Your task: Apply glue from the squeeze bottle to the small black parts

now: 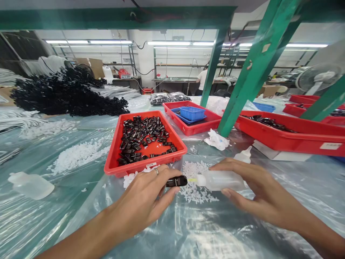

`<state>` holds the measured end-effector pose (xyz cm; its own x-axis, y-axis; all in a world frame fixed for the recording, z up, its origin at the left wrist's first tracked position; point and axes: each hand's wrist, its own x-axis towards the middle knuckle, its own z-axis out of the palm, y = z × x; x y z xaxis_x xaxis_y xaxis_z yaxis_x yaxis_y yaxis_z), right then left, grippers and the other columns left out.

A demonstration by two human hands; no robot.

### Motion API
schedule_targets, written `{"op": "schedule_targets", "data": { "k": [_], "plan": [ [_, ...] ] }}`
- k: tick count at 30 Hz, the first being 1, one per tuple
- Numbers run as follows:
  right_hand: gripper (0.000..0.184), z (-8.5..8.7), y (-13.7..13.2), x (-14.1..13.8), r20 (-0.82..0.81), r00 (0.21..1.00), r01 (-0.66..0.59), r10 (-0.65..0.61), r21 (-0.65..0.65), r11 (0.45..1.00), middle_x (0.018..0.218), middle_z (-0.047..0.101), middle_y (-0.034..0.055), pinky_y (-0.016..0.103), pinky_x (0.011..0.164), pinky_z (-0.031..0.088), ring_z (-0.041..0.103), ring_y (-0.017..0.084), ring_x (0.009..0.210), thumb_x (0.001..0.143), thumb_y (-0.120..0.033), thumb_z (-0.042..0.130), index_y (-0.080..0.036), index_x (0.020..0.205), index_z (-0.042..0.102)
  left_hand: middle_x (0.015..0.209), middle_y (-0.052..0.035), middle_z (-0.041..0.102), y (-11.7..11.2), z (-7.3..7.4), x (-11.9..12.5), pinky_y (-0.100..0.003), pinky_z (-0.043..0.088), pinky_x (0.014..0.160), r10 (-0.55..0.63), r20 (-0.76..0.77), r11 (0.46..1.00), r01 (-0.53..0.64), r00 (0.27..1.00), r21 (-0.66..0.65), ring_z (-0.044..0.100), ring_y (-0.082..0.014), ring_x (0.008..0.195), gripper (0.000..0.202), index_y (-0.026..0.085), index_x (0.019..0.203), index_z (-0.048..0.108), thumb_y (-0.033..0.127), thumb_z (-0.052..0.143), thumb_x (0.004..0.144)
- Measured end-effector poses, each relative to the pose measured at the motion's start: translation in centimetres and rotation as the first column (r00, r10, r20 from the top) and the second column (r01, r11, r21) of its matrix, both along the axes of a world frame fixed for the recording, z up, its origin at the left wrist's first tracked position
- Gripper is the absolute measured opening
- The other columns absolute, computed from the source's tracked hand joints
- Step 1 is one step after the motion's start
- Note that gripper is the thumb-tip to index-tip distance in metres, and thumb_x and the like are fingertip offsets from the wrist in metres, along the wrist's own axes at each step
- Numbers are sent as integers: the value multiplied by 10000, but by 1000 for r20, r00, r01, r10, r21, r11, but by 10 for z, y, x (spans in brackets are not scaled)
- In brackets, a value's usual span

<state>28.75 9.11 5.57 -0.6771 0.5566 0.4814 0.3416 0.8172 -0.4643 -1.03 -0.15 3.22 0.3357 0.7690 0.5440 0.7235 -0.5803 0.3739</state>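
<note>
Between the thumb and fingers of my left hand (151,190) is a small glossy black plastic part (176,181), its rounded end facing right. My right hand (253,190) grips a translucent squeeze bottle (222,180) lying sideways. The bottle's thin yellowish nozzle (192,180) points left and ends at or very near the black part; I cannot tell whether they touch. Small white plastic pieces (199,196) are heaped on the table under the nozzle. Just beyond my left hand stands a red tray (145,169) with many similar black parts (142,136).
Another squeeze bottle (31,185) lies at the left. Behind are a red tray (185,129) with a blue basket (192,113) and, right, a larger red tray (293,140). A green post (242,82) rises beside crumpled tissue (217,139). A person (202,79) is far back.
</note>
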Motion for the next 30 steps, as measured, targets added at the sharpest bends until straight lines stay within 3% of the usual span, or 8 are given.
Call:
{"op": "schedule_targets", "data": {
  "k": [6, 11, 18, 26, 30],
  "plan": [
    [220, 8, -2, -5, 21, 1000, -8, 7, 35, 999, 1065, 857, 56, 346, 715, 668, 828, 244, 870, 993, -327, 702, -263, 1189, 777, 1036, -15, 800, 1, 1, 0, -257, 592, 675, 8, -24, 1000, -8, 1000, 18, 746, -163, 735, 234, 257, 1317, 661, 291, 473, 1182],
    [211, 10, -2, -6, 9, 1000, 2, -2, 47, 999, 1051, 864, 56, 344, 702, 680, 835, 246, 857, 987, -339, 709, -263, 1168, 785, 1050, -7, 788, -1, 1, -1, -274, 597, 712, 13, -30, 1000, -13, 999, -16, 747, -174, 756, 247, 274, 1357, 636, 243, 484, 1164],
    [197, 9, -2, -5, 9, 1000, -2, 2, 53, 999, 1076, 855, 43, 321, 719, 674, 830, 228, 884, 1017, -343, 703, -281, 1191, 769, 1007, 21, 769, 1, -2, -1, -285, 588, 704, 2, -50, 999, 0, 999, 47, 717, -164, 693, 205, 278, 1355, 600, 285, 487, 1184],
    [205, 4, 0, -3, 15, 1000, -9, 8, 42, 999, 1086, 843, 9, 321, 730, 662, 819, 214, 896, 1037, -332, 683, -326, 1234, 737, 1015, 0, 790, -1, 0, 0, -299, 607, 734, 16, -70, 999, -14, 997, 31, 737, -189, 723, 213, 276, 1336, 617, 302, 462, 1192],
    [191, 8, -3, -3, 18, 1000, -8, 8, 34, 999, 1058, 851, 44, 344, 695, 670, 823, 242, 862, 1028, -338, 688, -293, 1197, 765, 1066, -19, 799, -2, -3, -1, -307, 611, 772, 32, -67, 999, -31, 997, 12, 752, -201, 775, 244, 288, 1369, 628, 319, 461, 1192]
  ]
}}
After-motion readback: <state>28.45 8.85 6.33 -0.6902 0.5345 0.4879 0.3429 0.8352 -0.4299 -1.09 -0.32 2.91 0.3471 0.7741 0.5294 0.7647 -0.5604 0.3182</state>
